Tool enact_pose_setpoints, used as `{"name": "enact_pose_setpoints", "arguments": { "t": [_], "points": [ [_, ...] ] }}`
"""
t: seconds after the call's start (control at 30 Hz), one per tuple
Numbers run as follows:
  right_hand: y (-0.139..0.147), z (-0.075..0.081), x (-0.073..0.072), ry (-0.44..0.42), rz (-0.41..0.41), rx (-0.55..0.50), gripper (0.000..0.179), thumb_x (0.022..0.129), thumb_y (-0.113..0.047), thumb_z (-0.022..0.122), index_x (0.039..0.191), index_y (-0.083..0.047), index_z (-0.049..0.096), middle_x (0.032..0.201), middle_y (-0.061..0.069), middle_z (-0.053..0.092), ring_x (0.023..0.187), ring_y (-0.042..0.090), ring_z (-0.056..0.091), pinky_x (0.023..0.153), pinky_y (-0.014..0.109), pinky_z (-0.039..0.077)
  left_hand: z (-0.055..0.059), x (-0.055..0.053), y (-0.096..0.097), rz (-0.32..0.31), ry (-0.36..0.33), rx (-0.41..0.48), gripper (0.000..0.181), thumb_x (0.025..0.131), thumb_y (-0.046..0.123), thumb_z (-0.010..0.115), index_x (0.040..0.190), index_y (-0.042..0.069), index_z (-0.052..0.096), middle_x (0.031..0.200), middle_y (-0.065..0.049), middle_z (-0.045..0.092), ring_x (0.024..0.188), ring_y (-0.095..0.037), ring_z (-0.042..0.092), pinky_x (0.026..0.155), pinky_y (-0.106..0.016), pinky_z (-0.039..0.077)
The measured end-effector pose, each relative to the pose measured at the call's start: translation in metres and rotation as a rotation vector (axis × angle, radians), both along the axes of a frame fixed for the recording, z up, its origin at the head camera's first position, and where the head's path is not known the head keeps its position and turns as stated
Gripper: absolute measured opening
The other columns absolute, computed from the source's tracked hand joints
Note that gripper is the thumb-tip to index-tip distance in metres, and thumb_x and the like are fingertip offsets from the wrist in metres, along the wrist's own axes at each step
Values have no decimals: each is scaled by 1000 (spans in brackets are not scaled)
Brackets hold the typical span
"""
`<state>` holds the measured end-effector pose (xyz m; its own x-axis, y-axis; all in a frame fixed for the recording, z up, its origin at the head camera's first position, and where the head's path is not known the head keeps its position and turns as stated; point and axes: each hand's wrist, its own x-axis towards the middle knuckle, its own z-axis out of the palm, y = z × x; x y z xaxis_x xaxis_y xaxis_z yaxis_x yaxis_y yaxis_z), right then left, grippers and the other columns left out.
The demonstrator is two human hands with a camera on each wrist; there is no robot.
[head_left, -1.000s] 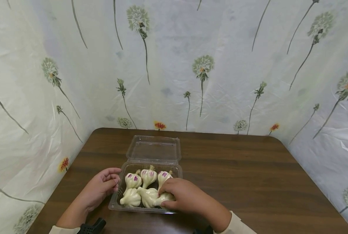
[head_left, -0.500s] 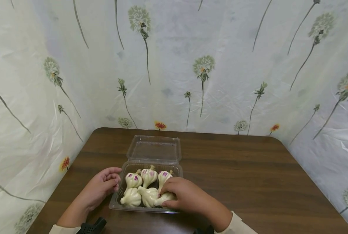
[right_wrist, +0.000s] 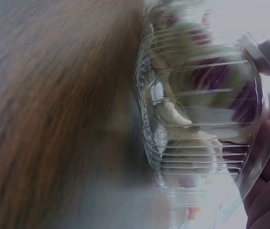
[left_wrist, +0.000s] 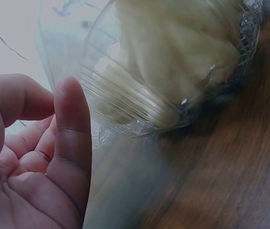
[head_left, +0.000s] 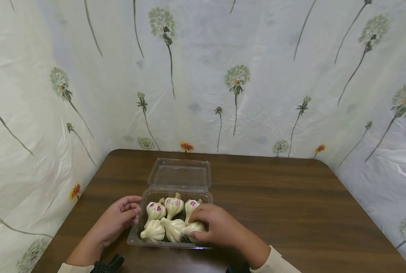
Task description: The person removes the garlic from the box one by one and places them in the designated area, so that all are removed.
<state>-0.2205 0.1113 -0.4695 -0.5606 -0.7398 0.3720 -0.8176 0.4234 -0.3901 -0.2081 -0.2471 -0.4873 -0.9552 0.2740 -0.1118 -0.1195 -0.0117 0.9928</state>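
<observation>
An open clear plastic clamshell container [head_left: 133, 239] stands at the table's front left, holding several garlic bulbs. Purple-marked bulbs, such as the back left one [head_left: 155, 211], fill the back row. In front lie a left bulb [head_left: 153, 230] and a middle bulb [head_left: 173, 229]. The right hand [head_left: 216, 226] reaches in over the front right corner and grips a garlic bulb [head_left: 194, 228], partly covered by its fingers. At the container's left rim, the left hand [head_left: 119, 216] holds the edge between thumb [left_wrist: 73, 119] and index finger.
The container's hinged lid [head_left: 179, 173] lies folded back toward the far edge. The brown wooden table [head_left: 278, 204] extends to the right. Behind it hangs a flower-printed sheet [head_left: 196, 76]. Dark wrist devices [head_left: 108, 264] sit below the hands.
The gripped garlic bulb has turned slightly in the front right spot, its neck rising a little, and the right hand's fingers have shifted up with it. The left hand stays put.
</observation>
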Motion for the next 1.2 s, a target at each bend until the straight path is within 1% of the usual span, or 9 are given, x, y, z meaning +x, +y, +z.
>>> {"name": "enact_pose_setpoints", "arguments": {
  "t": [0.13,0.23,0.4,0.53,0.83,0.9,1.0,1.1,1.2],
  "points": [
    [2,2,0,-54,-9,-25,19,89,-29,84,104,-21,76,109,-12,70,103,4,64,89,21,55,1,0,0,-1,2,2,48,107,4,54,148,-11,35,104,-1,60,87,-10,62,78,-23,59],
    [3,2,0,-75,-11,-52,20,89,-28,84,105,-21,76,110,-11,70,103,4,64,89,22,56,1,-1,1,2,1,1,48,107,3,54,148,-11,35,104,-1,59,87,-10,62,79,-23,59],
    [4,1,-1,-91,-8,-143,21,88,-25,85,106,-20,76,109,-10,71,102,6,65,87,24,57,1,-1,1,10,0,-5,47,107,3,54,148,-11,36,104,-1,59,87,-10,62,79,-23,59],
    [5,-1,-2,-85,-9,-213,22,86,-22,86,105,-20,76,108,-10,71,103,8,66,88,27,58,0,-1,0,14,-1,-8,47,107,3,54,148,-11,36,104,-1,59,86,-9,63,79,-23,59],
    [7,-1,-4,-17,-42,-306,25,83,-17,87,105,-18,75,109,-5,73,104,14,69,91,32,59,-3,-2,-1,10,-1,9,48,106,5,57,148,-9,37,104,0,59,88,-9,63,80,-23,59],
    [8,0,-4,-18,-52,-331,26,83,-16,88,106,-18,76,110,-4,73,104,15,69,91,32,59,-4,-2,-1,11,-1,12,49,106,5,58,148,-9,37,104,0,60,87,-9,63,79,-23,59],
    [9,0,-5,-30,-68,-370,26,82,-15,88,106,-19,76,110,-3,73,103,15,69,88,31,59,-4,-2,0,12,-1,13,48,106,5,57,147,-10,37,104,0,59,87,-9,63,79,-23,59],
    [10,-1,-7,-37,-91,-403,25,83,-16,88,106,-20,76,109,-4,73,102,13,68,83,32,60,-3,-2,0,15,-1,12,48,106,3,57,147,-10,37,103,0,59,87,-9,62,79,-23,59],
    [12,0,-8,-41,-119,-425,25,84,-16,87,106,-21,77,109,-4,73,102,12,67,82,34,59,-3,-2,0,19,-1,10,48,106,3,56,147,-10,37,103,0,59,87,-9,62,79,-23,59]
  ]
}}
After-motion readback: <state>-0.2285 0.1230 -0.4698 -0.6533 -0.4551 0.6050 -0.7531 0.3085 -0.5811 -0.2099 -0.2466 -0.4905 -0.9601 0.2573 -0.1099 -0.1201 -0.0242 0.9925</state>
